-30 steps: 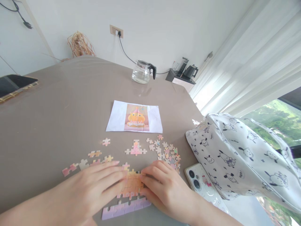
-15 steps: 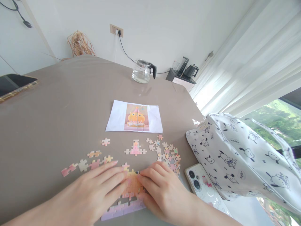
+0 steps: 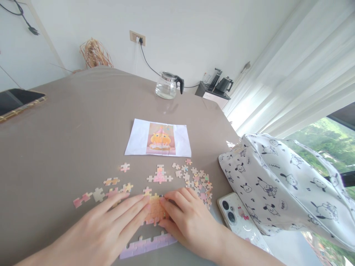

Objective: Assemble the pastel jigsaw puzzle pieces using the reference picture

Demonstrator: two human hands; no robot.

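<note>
Both hands are pressed flat on the assembled orange-pink puzzle block (image 3: pixel 154 210), which lies on the desk (image 3: pixel 69 129) near its front edge; no true grip is closed on anything, the fingers being laid extended over the block from either side. The left hand (image 3: pixel 111 225) covers the block's left half, the right hand (image 3: pixel 188 221) its right half. Compared with a second ago, the fingertips of the two hands have been drawn closer together, so that less of the block is left showing between them, and the block appears nudged slightly leftward and away from the purple edge strip (image 3: pixel 148 245), which now lies just in front of the block and apart from it. This is read as pieces being squeezed together, seams being seated rather than a new piece fetched. Beyond the block, a small pink cluster (image 3: pixel 160 176) is noted; right of the block a heap of loose pieces (image 3: pixel 198 181); left of the block scattered pieces (image 3: pixel 98 193). Farther behind the block lies the reference picture (image 3: pixel 158 138), then a glass kettle (image 3: pixel 167 85). Right of the block, a phone (image 3: pixel 240 218) and a printed bag (image 3: pixel 277 184) are seen.
</note>
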